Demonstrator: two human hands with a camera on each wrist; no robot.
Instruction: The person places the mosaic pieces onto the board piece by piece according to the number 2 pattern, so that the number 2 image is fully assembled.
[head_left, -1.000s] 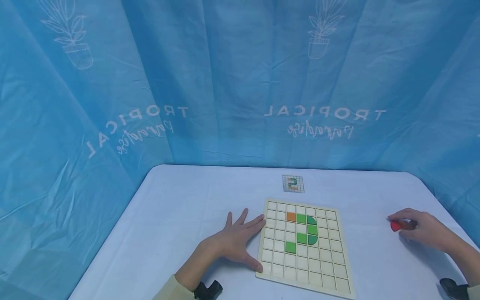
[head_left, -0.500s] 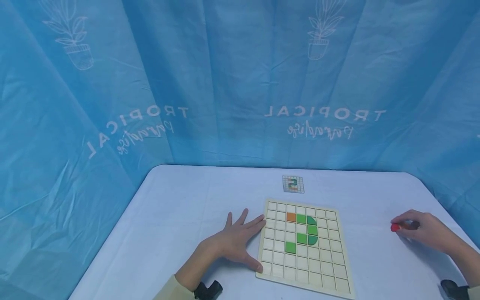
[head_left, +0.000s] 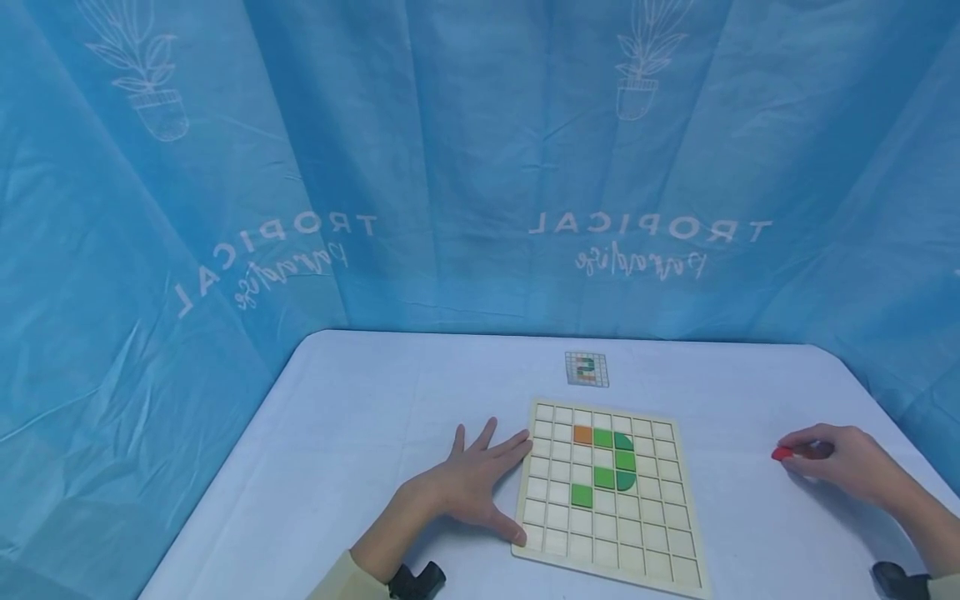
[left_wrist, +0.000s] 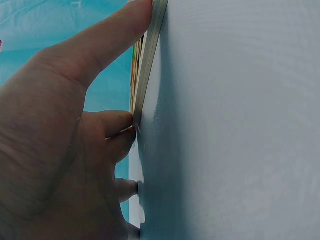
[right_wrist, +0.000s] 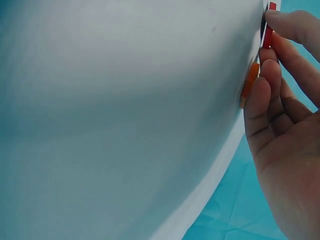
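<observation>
A square wooden grid board (head_left: 644, 533) lies on the white table. One orange tile (head_left: 582, 434) and several green tiles, some with a rounded corner, sit in its cells. My left hand (head_left: 468, 487) is spread beside the board, its thumb and fingertips against the left edge. To the right of the board, my right hand (head_left: 847, 460) pinches a small red tile (head_left: 782, 453) between thumb and fingers, low over the tabletop. In the right wrist view, a second piece, orange (right_wrist: 250, 82), shows by the curled lower fingers, partly hidden by them.
Behind the board lies a small picture card (head_left: 587, 369) with a gridded 2-shaped figure. A white cloth (head_left: 390, 392) covers the table. Blue printed curtains (head_left: 480, 167) hang at the back and left side.
My right hand has shifted slightly toward the front of the table, and the red tile has turned in its fingers. The left hand and board have stayed put.
</observation>
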